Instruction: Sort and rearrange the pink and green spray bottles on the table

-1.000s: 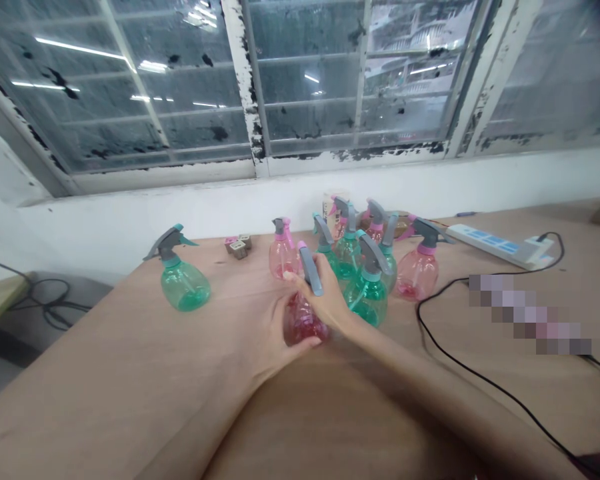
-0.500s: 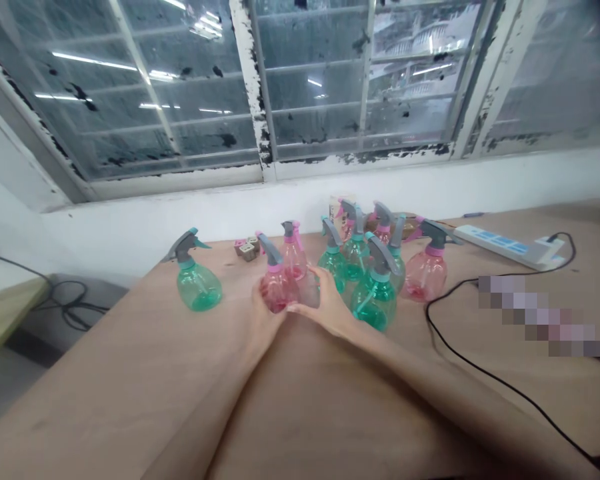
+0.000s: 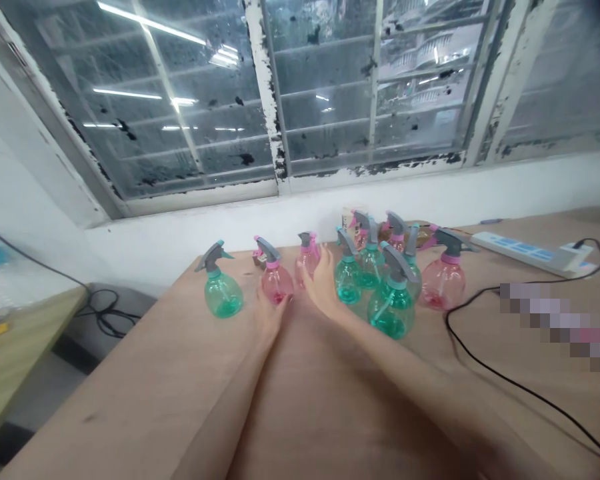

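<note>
My left hand (image 3: 270, 316) is wrapped around the lower part of a pink spray bottle (image 3: 276, 283), which stands upright with a grey and pink trigger head. Just behind and to its right is a second pink spray bottle (image 3: 305, 260). My right hand (image 3: 324, 288) has its thumb in front of that bottle and its fingers along the right side. Off to the left stands a green spray bottle (image 3: 223, 295), apart from both hands. Close by my right forearm is another green spray bottle (image 3: 391, 310), leading a cluster of green and pink ones.
A larger pink spray bottle (image 3: 443, 283) stands right of the cluster. Beyond it lie a white power strip (image 3: 523, 252) and a black cable (image 3: 473, 359). Small dark blocks (image 3: 259, 259) sit partly behind the left pink bottle. A wall with a window (image 3: 325, 87) rises behind the table.
My right hand has left the nearer pink bottle and gone to the one behind it. The nearer pink bottle has shifted left with my left hand, and the view has turned slightly left.
</note>
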Motion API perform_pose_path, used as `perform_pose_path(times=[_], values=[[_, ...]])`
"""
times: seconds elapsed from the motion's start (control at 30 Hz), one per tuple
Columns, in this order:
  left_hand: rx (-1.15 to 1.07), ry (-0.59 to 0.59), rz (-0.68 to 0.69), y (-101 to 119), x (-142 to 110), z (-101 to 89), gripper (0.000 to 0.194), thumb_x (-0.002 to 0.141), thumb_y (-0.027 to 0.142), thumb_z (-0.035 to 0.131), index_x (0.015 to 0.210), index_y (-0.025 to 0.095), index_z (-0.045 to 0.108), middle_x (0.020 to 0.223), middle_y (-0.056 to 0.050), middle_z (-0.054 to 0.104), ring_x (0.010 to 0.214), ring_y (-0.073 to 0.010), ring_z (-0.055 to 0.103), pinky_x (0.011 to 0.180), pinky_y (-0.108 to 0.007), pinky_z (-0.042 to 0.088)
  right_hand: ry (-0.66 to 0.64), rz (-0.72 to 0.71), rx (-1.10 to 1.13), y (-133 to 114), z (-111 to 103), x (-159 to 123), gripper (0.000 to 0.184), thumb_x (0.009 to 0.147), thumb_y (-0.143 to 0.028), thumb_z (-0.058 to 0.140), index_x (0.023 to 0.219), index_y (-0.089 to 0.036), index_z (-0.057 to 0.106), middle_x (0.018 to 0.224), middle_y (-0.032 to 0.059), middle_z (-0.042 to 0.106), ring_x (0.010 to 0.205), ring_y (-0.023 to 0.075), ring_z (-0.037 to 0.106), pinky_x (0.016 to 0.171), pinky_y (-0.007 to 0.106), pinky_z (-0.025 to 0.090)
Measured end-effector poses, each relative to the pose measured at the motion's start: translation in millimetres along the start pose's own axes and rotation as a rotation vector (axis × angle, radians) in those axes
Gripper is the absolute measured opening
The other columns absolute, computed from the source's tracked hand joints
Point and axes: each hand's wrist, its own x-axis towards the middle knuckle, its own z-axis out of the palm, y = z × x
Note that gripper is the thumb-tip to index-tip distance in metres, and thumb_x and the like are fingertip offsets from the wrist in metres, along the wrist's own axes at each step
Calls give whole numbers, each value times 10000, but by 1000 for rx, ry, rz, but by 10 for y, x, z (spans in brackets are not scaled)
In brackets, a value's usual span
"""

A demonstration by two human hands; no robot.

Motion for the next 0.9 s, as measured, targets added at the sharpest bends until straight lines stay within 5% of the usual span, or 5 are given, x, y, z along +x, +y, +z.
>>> perform_pose_path(times=[0.17,0.33,0.53,0.73,0.9], values=[[8,10,-89,51,68,14,911,736,433,688,1453,165,194,1443,-218,374,1311,-362,414,1043,-512,364,-33,138,-84,-55,27,388,369,887,-260,462,1210,-84,480,1178,223,582,1158,281,532,972,445,404],[37,40,-57,84,23,5,1013,742,510,665,1484,153,76,1431,-236,351,1353,-379,330,1066,-552,311,-133,122,-148,-106,-150,419,223,894,-142,374,963,-122,586,895,172,663,896,269,637,839,405,444],[36,245,234,388,-231,-82,549,890,446,487,1351,173,363,1330,-161,431,1304,-283,370,1094,-495,280,-272,15,-40,-227,-606,34,185,912,-284,400,829,-198,541,819,68,647,785,223,619,755,351,470],[-250,-131,264,639,-501,-116,488,869,478,505,1265,200,442,1240,-124,558,1139,-254,549,985,-451,426,-713,228,438,-201,-1092,-47,266,870,-472,515,827,-211,536,963,45,651,866,174,630,762,334,530],[-334,-479,259,675,-730,-141,506,867,469,517,1307,236,430,1330,-110,550,1244,-272,509,1059,-481,389,-881,274,537,-169,-1306,66,313,864,-484,544,986,-207,624,1017,44,658,928,174,638,813,349,531]])
